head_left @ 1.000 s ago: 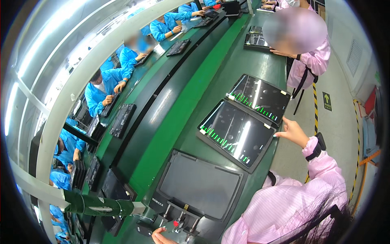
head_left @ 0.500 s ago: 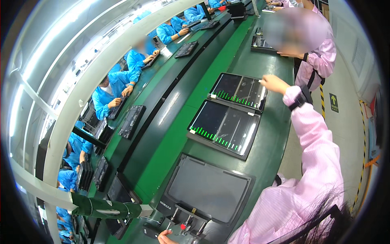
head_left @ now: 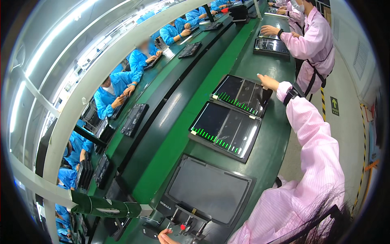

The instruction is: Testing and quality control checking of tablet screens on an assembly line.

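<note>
My right hand (head_left: 269,82) reaches out to the right edge of the far flat panel (head_left: 239,91). Its fingers look pinched, with a small pale bit at the tips that I cannot make out. A nearer panel (head_left: 221,129) lies beside that one, glossy, with a row of green strips along one edge and a white tab at a corner. At the lower edge my left hand (head_left: 167,237) is partly cut off, its fingers loosely bent and apart. Beside it a fixture with metal rods and a red knob (head_left: 183,227) borders a large grey plate (head_left: 209,189) in a dark frame.
Below the panels runs a long green bench (head_left: 268,134). A green-wrapped post (head_left: 106,208) stands left of the grey plate. Across the bench, people in blue (head_left: 106,97) handle dark panels. A person in pink (head_left: 310,44) works at the far right beside another panel (head_left: 271,46).
My right hand has shifted slightly left and up at the far panel, which sits turned a little. The pink-clad person has raised an arm over their panel. My left hand has stayed put.
</note>
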A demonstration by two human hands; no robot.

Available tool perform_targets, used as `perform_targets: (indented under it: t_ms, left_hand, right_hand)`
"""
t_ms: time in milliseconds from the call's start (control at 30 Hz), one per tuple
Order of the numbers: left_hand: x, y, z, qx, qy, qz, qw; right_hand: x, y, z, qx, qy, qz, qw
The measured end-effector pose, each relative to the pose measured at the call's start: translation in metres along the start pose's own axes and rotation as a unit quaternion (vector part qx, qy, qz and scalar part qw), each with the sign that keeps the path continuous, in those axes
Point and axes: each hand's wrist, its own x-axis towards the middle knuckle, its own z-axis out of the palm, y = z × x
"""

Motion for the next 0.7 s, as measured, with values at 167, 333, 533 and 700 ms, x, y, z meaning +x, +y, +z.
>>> perform_targets:
  t_ms: [167,333,533,700]
  left_hand:
    - [-0.002,0.006,0.003,0.003,-0.002,0.007,1.000]
    - [-0.003,0.009,0.005,-0.015,-0.012,0.012,1.000]
    - [-0.012,0.067,0.026,-0.136,0.003,-0.075,0.988]
    - [-0.005,0.056,0.022,-0.055,0.009,-0.034,0.998]
  right_hand:
    - [0.018,0.019,-0.019,0.200,-0.195,0.211,0.937]
    - [0.026,0.034,-0.014,0.191,-0.201,0.092,0.956]
    - [-0.025,-0.013,-0.027,0.162,-0.223,0.027,0.961]
    - [-0.048,-0.072,-0.045,0.074,-0.202,-0.128,0.968]
